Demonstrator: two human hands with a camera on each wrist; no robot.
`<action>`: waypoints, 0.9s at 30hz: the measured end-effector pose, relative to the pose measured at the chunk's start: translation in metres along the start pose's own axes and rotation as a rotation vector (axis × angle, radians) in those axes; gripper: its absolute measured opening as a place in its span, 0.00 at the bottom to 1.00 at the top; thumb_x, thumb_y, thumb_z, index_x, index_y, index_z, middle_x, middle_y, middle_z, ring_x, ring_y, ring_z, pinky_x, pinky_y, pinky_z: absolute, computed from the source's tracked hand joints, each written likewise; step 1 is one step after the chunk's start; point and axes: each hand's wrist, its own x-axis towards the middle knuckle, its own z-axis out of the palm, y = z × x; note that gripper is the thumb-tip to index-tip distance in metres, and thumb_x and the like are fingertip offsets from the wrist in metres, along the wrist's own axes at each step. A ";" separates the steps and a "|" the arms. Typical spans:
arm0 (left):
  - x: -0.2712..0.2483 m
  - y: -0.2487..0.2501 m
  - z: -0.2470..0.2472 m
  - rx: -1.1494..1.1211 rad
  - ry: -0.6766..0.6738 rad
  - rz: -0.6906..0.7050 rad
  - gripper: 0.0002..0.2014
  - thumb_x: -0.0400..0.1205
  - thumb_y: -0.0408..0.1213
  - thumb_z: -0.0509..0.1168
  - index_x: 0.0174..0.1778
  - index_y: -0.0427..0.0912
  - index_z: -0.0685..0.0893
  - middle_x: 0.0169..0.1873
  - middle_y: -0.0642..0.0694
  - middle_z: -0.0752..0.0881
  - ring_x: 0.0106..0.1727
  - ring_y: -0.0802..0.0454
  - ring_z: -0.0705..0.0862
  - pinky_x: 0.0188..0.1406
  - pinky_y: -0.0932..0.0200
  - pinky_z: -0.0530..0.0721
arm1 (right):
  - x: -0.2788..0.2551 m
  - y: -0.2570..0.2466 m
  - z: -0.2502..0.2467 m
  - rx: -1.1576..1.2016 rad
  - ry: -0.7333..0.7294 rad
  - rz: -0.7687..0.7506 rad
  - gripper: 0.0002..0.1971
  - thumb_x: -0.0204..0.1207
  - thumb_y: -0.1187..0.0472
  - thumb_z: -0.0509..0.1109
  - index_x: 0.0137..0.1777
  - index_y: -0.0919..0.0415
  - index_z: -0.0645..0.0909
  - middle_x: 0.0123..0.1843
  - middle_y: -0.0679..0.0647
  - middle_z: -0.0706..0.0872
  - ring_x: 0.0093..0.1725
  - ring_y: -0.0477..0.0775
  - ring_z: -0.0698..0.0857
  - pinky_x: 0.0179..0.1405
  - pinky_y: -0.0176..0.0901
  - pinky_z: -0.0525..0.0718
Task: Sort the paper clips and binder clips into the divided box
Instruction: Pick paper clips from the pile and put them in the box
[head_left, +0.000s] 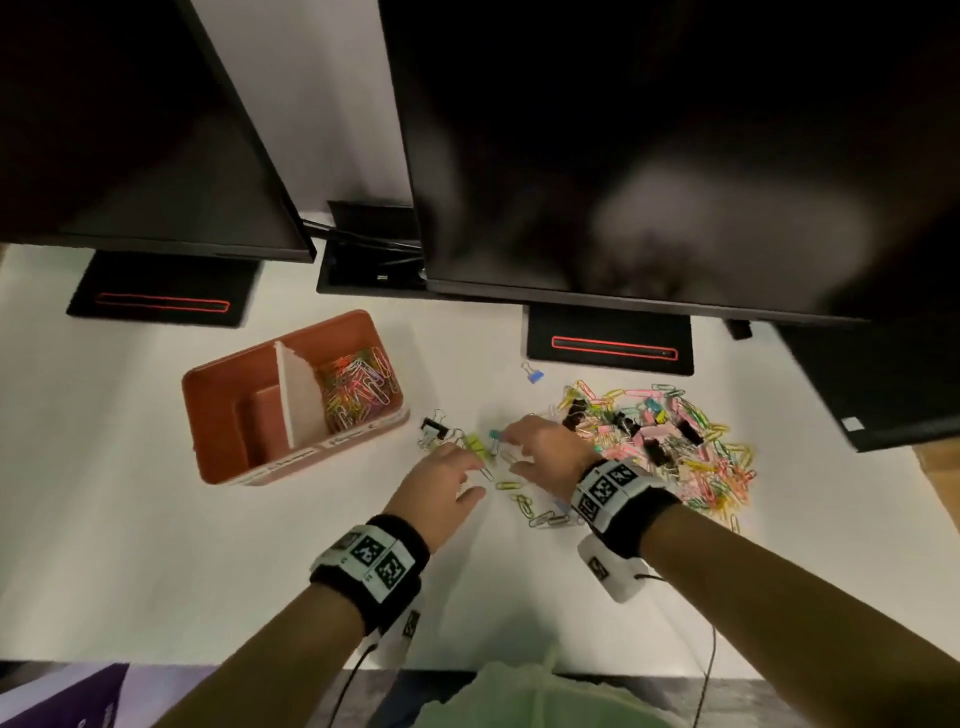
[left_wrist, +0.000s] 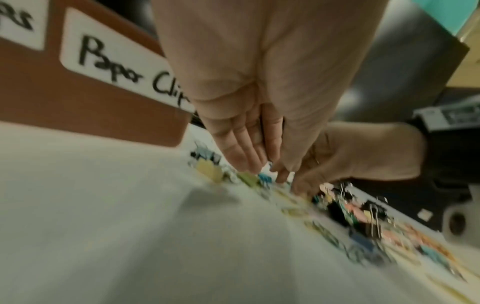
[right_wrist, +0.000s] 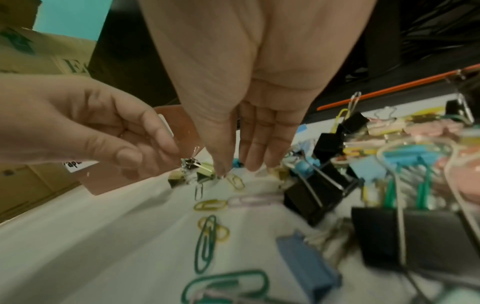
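Observation:
A brown divided box (head_left: 218, 415) stands at the left; its right compartment, labelled "Paper Clips" (left_wrist: 124, 70), holds many coloured paper clips (head_left: 358, 387). A big mixed pile of paper clips and binder clips (head_left: 670, 447) lies at the right. Between them sit a few black binder clips (head_left: 435, 427), a yellow-green one (head_left: 477, 447) and a teal one (head_left: 494, 435). My left hand (head_left: 470, 473) reaches down to the yellow-green clip and holds nothing I can see. My right hand (head_left: 511, 452) points straight fingers at the table, its thumb beside a yellow paper clip (right_wrist: 235, 181).
Two dark monitors overhang the back of the white table, their black stands (head_left: 610, 340) behind the clips. A lone blue binder clip (head_left: 533, 373) lies near the right stand. Loose paper clips (head_left: 540, 512) trail toward me under my right wrist.

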 end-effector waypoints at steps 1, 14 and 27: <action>0.003 0.001 0.008 0.022 -0.023 0.008 0.14 0.79 0.34 0.65 0.60 0.44 0.81 0.58 0.46 0.79 0.50 0.53 0.81 0.55 0.56 0.81 | 0.002 0.001 0.004 -0.001 0.007 0.010 0.22 0.77 0.63 0.67 0.72 0.58 0.72 0.68 0.57 0.77 0.65 0.58 0.78 0.66 0.45 0.73; 0.025 -0.008 0.039 0.175 0.064 0.077 0.06 0.78 0.29 0.64 0.49 0.37 0.83 0.49 0.39 0.82 0.49 0.41 0.80 0.47 0.50 0.81 | -0.020 0.020 -0.001 0.106 0.159 -0.079 0.08 0.77 0.65 0.65 0.53 0.62 0.84 0.54 0.58 0.82 0.52 0.55 0.81 0.53 0.42 0.77; 0.024 -0.013 0.044 0.136 0.025 0.042 0.01 0.78 0.32 0.66 0.41 0.40 0.81 0.40 0.50 0.78 0.44 0.50 0.75 0.41 0.59 0.71 | -0.082 0.052 0.039 -0.031 -0.025 -0.136 0.21 0.79 0.60 0.66 0.72 0.52 0.72 0.57 0.56 0.86 0.58 0.59 0.83 0.58 0.47 0.79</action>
